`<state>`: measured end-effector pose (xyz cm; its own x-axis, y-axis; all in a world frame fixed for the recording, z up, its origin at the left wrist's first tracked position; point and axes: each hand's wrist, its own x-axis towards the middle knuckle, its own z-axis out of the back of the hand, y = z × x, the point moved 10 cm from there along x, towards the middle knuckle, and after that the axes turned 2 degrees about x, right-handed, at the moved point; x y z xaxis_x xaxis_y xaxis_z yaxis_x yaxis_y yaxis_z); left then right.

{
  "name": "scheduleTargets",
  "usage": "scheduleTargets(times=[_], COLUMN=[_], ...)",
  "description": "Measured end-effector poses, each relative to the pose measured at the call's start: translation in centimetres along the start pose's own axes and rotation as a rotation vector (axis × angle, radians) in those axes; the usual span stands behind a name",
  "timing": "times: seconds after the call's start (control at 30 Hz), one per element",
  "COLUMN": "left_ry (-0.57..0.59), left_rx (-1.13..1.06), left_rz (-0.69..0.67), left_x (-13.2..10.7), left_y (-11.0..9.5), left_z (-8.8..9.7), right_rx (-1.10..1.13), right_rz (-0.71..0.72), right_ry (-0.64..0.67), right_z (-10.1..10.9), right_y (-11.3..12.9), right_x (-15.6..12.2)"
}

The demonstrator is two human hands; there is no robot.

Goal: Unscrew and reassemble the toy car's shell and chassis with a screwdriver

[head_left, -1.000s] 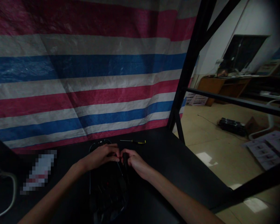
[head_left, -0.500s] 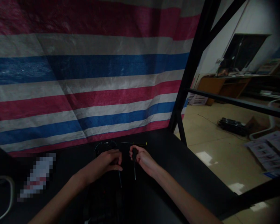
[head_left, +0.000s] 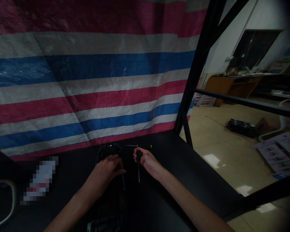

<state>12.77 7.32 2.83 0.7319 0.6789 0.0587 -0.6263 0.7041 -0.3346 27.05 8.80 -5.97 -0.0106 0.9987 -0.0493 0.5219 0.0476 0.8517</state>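
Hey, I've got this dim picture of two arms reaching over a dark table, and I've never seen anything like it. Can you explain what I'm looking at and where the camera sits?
There is no machine here: these are a person's two bare hands, filmed by a camera worn on the head, looking forward and down. The right hand has its grip closed on a small screwdriver, shaft pointing back toward the wearer. The left hand rests at a dark wired object; it is too dim to say whether it holds anything. Behind them on the black table lies a yellow-handled screwdriver. A striped tarp hangs behind.
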Motion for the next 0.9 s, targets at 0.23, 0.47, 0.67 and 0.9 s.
scheduleTargets(times=[0.23, 0.47, 0.67, 0.9], left_ry=[0.037, 0.14, 0.129, 0.153], left_rx=[0.016, 0.196, 0.248, 0.139], left_rz=[0.094, 0.105, 0.085, 0.009], left_x=[-1.0, -0.2, 0.4, 0.4], left_y=[0.2, -0.1, -1.2, -0.9], left_z=[-0.1, 0.3, 0.9, 0.5], right_rx=[-0.004, -0.023, -0.042, -0.023], right_rz=[0.0, 0.011, 0.018, 0.008], right_ry=[-0.014, -0.022, -0.01, 0.004], right_z=[0.2, 0.6, 0.9, 1.3], right_y=[0.1, -0.1, -0.2, -0.8], right_x=[-0.1, 0.3, 0.6, 0.9])
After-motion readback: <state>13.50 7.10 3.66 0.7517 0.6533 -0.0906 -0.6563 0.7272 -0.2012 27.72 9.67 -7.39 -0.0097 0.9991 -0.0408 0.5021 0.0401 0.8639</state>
